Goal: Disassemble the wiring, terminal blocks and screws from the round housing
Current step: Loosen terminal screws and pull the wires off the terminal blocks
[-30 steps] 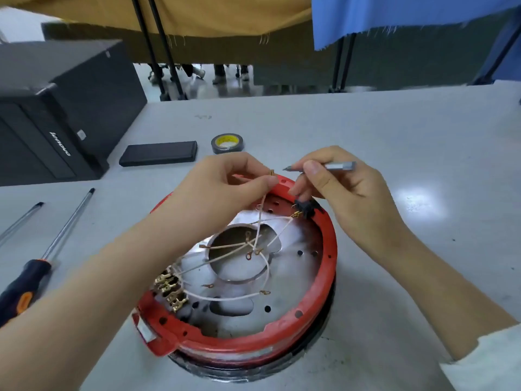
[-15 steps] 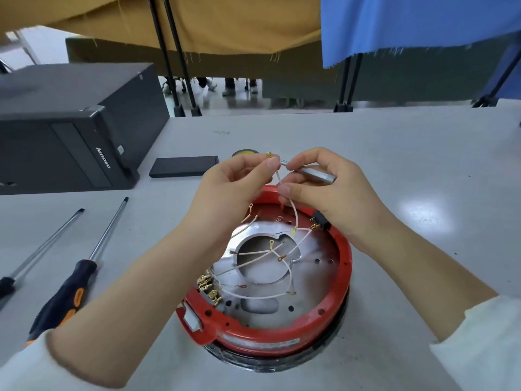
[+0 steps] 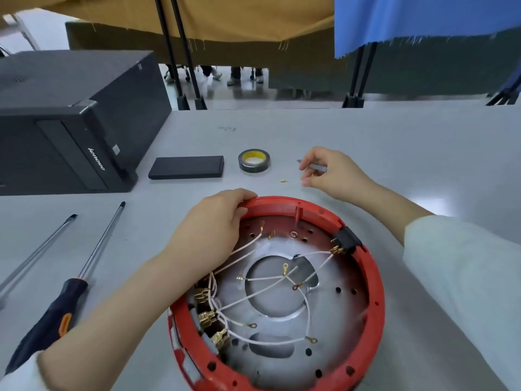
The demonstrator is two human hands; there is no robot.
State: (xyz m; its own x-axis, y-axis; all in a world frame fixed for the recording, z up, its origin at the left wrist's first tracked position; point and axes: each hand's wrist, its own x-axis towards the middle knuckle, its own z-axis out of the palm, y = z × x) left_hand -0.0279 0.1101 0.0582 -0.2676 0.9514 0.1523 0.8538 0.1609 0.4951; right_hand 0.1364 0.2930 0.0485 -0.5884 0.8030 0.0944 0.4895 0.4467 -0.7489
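Nearest to us, the round housing [image 3: 363,348] lies on the grey table [image 3: 394,153] with white wires [image 3: 253,294] loose inside. Our left hand [image 3: 210,232] grips its far-left rim. Beyond it, our right hand [image 3: 332,173] pinches a small grey tool [image 3: 318,167], perhaps a blade, beside a tape roll [image 3: 254,161]

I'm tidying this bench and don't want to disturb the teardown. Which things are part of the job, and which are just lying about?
In the job:
round red housing, gripped at its rim by the left hand
white wires
brass terminal blocks
small grey tool in the right hand
removed wire

Lying about:
tape roll
flat black case
black computer tower
two screwdrivers, untouched
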